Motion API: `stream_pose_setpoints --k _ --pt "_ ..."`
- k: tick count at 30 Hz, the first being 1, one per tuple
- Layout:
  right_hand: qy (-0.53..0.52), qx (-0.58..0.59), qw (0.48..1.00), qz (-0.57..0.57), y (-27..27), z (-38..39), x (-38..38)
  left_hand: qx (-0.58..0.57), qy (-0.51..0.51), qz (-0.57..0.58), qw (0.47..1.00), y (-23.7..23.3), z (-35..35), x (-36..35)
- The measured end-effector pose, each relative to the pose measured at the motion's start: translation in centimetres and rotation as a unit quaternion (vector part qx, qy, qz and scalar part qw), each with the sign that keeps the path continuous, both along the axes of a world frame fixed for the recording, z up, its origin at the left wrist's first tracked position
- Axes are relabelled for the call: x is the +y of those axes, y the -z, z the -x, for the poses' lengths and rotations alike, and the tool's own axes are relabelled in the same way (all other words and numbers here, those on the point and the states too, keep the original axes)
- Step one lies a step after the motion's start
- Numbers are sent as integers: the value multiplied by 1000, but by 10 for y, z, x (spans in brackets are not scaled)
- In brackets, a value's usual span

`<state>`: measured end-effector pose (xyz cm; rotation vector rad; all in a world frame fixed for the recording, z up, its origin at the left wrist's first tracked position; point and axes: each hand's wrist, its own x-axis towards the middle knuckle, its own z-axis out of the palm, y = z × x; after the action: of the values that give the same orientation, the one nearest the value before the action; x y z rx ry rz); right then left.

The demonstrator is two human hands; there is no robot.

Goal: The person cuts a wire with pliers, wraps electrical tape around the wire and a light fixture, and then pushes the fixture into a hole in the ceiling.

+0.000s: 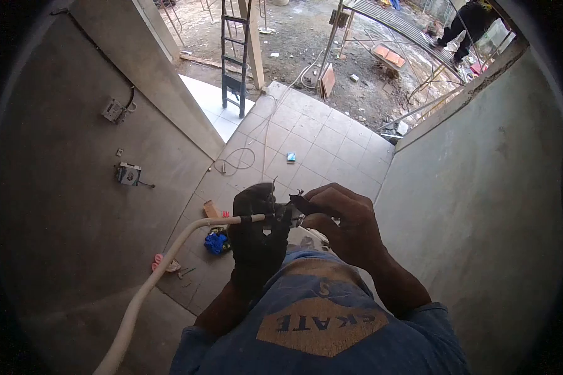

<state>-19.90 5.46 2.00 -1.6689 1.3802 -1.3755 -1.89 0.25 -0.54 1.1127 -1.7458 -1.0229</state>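
Observation:
A thick beige cable or flexible conduit (187, 230) rises from the lower left and ends between my hands. My left hand (253, 215), in a dark glove, is wrapped around it near that end, where thin dark wires (274, 187) stick out. Close by on the right, my bare right hand (347, 215) pinches a dark strip (301, 204) between thumb and fingers, its ragged tip pointing toward the wires. Both hands are raised in front of my blue shirt (322, 312).
Electrical boxes (129, 174) are set in the left wall. On the tiled floor (306, 128) lie a loose cord (266, 137), a small blue box (291, 158) and a blue bundle (216, 242). A ladder (234, 56) stands by the doorway; outside, a person (466, 28) is on scaffolding (400, 28).

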Motion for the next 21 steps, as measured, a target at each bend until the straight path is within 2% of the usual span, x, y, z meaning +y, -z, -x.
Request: stream_pose_setpoints --k 1,5,7,10,13,14,16,18,20,21 --pt "1 0 1000 0 0 -1 1 -67 -7 86 994 5 -1 0" --pt "26 -9 998 -55 1 -5 3 -66 1 93 993 16 0 2" --pt "33 -9 997 -65 3 -7 2 59 9 32 998 21 0 2" --pt "37 6 997 -75 4 -7 4 -6 5 80 997 4 2 4" --pt "34 9 997 -66 2 -7 4 12 35 113 993 16 -1 -1" --pt "37 33 997 -52 3 -7 3 12 36 113 993 17 -2 -1" --pt "40 58 997 -38 4 -9 3 -17 43 20 999 20 -6 0" --pt "37 58 998 4 3 -10 4 -24 57 58 996 17 -5 0" --pt "24 74 997 -1 -1 -10 6 -30 71 99 992 11 -7 0" --pt "13 90 996 -7 -3 -10 6 -20 71 21 997 6 -8 2"
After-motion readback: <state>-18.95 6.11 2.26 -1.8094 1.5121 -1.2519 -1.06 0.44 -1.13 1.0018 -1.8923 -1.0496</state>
